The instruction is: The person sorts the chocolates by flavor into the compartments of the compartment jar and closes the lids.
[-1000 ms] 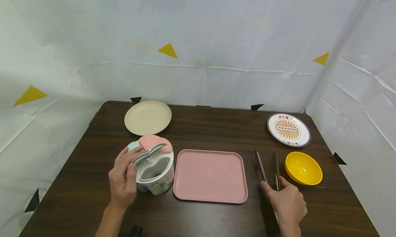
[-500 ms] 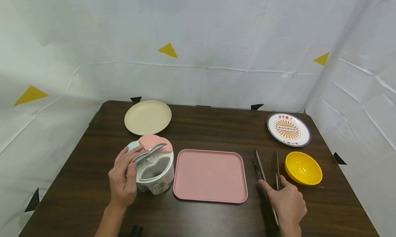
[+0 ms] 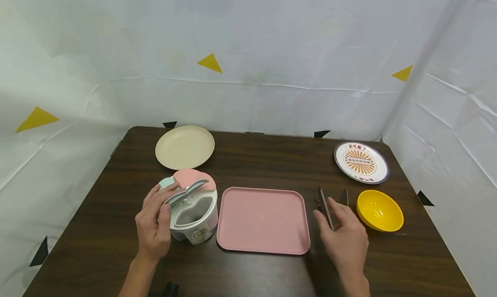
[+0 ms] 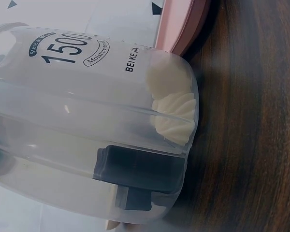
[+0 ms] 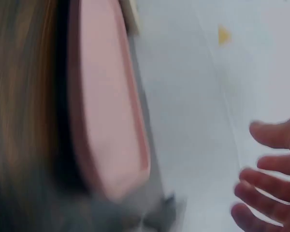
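On the left of the table stands a storage container (image 3: 199,234) marked 1500, with pink and mint lids over other compartments. My left hand (image 3: 153,228) holds up its grey flip lid (image 3: 186,192) between thumb and fingers. Through the clear wall in the left wrist view show a pale, pleated dumpling-like piece (image 4: 174,116) and a dark block (image 4: 140,166). Metal tongs (image 3: 327,210) lie right of the pink tray (image 3: 264,221), jaws spread and pointing away. Above their handle end hovers my right hand (image 3: 345,241), fingers apart; in the right wrist view it holds nothing.
A cream plate (image 3: 185,147) lies behind the container. At the right are a patterned white plate (image 3: 362,163) and a yellow bowl (image 3: 380,211), close beside the tongs. White sheeting (image 3: 252,42) hangs behind the table and along both sides.
My right hand has let go of the tongs and moved up and left, its fingers spreading. The tongs stay on the table. My left hand and the raised lid have kept their place.
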`<state>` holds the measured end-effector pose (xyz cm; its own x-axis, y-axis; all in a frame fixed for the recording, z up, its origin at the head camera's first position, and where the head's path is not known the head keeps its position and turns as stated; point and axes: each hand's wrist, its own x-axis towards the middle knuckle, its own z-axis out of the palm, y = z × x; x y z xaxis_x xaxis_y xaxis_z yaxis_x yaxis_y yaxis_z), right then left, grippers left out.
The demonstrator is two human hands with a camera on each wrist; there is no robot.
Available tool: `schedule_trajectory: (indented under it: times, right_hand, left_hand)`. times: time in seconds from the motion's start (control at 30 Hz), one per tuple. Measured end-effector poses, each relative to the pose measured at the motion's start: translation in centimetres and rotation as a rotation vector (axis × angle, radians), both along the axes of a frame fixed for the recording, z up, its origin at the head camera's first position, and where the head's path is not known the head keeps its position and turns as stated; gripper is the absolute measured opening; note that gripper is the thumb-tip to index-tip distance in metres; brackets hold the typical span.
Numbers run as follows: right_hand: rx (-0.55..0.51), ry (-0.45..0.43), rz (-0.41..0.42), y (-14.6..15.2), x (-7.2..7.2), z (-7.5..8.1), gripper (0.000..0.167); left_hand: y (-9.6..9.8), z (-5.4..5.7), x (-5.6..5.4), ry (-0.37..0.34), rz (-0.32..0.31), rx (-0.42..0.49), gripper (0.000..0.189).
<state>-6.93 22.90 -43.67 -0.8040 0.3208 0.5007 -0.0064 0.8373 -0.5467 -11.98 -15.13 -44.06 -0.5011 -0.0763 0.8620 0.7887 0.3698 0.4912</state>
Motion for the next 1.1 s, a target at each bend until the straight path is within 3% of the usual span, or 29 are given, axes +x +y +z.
schedule_trajectory:
  times: [0.07,0.23,0.5,0.8,0.97,1.1]
  right_hand:
    - [0.020,0.075,0.156,-1.8,-0.6,0.3,0.046]
    - [0.020,0.141,0.497,-6.6,-1.8,0.9,0.047]
    - [0.035,0.169,0.838,-12.2,-3.2,2.1,0.054]
    - [0.127,0.220,1.027,-15.2,-4.5,2.5,0.059]
    - [0.124,0.238,1.028,-15.5,-4.5,2.4,0.055]
    - [0.145,0.242,1.027,-15.5,-4.5,2.2,0.046]
  left_hand:
    - [-0.1,-0.1,0.0,0.000,0.002,0.002,0.029]
    - [0.1,0.5,0.3,0.006,-0.001,0.005,0.029]
    - [0.3,1.1,0.5,0.036,-0.036,0.004,0.029]
    - [-0.2,0.1,0.2,0.044,-0.076,-0.018,0.033]
    - [-0.3,-0.1,0.1,0.037,-0.075,-0.029,0.038]
    - [-0.4,-0.4,0.0,0.017,-0.057,-0.040,0.029]
